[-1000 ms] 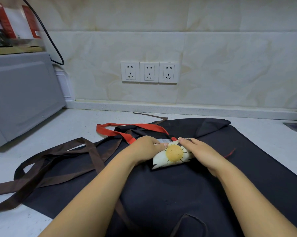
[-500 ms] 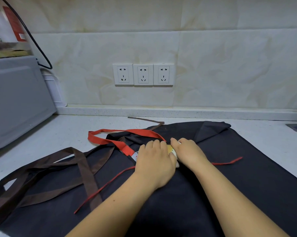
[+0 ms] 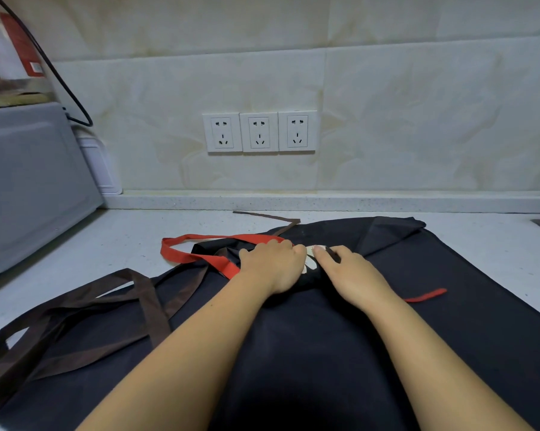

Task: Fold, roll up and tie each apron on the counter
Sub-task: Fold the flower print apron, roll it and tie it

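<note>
The head view showed the left hand and right hand, fingers curled down, clamped on a small rolled apron with red straps, mid-frame atop a dark apron on the worktop.

Person, two forearms and two hands in view, entering from the lower edge. Left hand: bare, no glove, no ring or watch visible; short, unpainted fingernails. Right hand: bare likewise, short nails, no jewellery visible. Both forearms uncovered along their whole visible length; no sleeve, cuff, strap or band shows on either. Nothing else of the body appears.
</note>
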Motion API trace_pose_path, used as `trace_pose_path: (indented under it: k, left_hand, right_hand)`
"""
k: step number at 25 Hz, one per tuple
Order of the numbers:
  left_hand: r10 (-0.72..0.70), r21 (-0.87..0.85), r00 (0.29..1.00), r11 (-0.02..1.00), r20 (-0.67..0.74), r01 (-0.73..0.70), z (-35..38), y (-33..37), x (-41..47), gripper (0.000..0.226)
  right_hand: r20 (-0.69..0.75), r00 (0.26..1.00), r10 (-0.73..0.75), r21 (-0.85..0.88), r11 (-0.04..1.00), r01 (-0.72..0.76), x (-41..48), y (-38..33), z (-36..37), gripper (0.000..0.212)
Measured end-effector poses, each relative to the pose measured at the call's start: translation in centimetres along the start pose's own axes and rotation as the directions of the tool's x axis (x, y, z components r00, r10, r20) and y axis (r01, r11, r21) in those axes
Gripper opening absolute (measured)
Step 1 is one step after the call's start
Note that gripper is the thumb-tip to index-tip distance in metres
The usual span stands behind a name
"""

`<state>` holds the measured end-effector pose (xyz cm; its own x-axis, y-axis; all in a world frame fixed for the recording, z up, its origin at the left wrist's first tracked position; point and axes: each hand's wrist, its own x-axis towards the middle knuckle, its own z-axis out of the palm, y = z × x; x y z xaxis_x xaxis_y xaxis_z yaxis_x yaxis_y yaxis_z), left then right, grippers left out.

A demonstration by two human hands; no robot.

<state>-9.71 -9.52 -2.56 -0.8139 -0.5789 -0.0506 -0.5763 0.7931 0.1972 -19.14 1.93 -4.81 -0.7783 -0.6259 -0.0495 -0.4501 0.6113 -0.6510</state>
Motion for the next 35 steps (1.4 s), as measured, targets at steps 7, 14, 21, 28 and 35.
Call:
trace_pose_path:
  k: [7, 14, 21, 28, 35]
  left_hand:
    - [-0.019, 0.019, 0.996, 1.000, -0.089, 0.021, 1.3, -0.6, -0.6, 0.038]
    - [0.006, 0.086, 0.988, 0.996, -0.152, 0.007, 2.1, -0.6, -0.8, 0.038]
    - [0.085, 0.016, 0.993, 0.996, -0.088, -0.084, 1.8, -1.2, -1.4, 0.074]
    - [-0.047, -0.166, 0.956, 0.986, -0.289, -0.001, 2.1, -0.8, -2.2, 0.066]
    - [-0.233, -0.547, 0.905, 0.837, -0.355, 0.001, 1.1, 1.2, -4.3, 0.060]
  right_hand:
    - [-0.012, 0.996, 0.087, 0.437, 0.897, -0.073, -0.3, -0.1, -2.6, 0.045]
    - [0.027, 0.984, 0.177, 0.810, 0.572, -0.125, 0.2, 2.1, -4.4, 0.017]
    - [-0.033, 0.997, 0.064, 0.549, 0.835, -0.036, 0.6, 3.2, -3.5, 0.020]
    - [-0.570, 0.810, -0.136, 0.011, 0.985, 0.173, 0.2, 1.2, -2.6, 0.018]
    - [0.171, 0.973, -0.151, 0.689, 0.724, -0.009, -6.5, -3.5, -1.0, 0.052]
